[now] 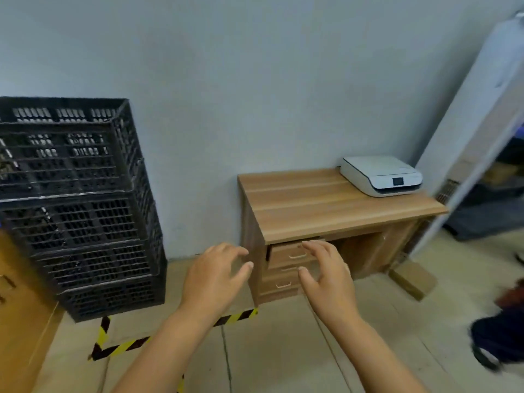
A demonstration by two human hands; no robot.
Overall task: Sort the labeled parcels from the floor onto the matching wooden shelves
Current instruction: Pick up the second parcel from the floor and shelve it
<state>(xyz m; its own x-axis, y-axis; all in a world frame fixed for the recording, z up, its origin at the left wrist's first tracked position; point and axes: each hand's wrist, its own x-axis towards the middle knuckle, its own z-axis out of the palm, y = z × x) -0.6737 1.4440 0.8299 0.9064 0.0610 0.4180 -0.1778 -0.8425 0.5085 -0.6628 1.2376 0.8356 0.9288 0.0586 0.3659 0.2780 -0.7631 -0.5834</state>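
I see both bare hands raised in the lower middle of the frame, palms facing each other with a gap between them. My left hand [214, 275] has its fingers spread and loosely bent, grasping nothing; my right hand [326, 275] matches it, fingers relaxed and apart, thumb stretched toward the left, also holding nothing. No labelled parcel lies between or under the fingers. The one parcel-like thing I can pick out is a brown cardboard box [412, 280] on the floor at right of centre, just beside the foot of the desk and well apart from both hands; I cannot tell whether it carries a label.

Behind the hands stands a small light-brown wooden desk [326, 205] with drawers, its top drawer [289, 253] slightly pulled out. A white flat printer [381, 175] sits on its far right corner. At the left of the frame a stack of black slotted plastic crates [76, 202] leans against the grey wall, and yellow-and-black striped tape [124, 346] runs across the pale floor below it.
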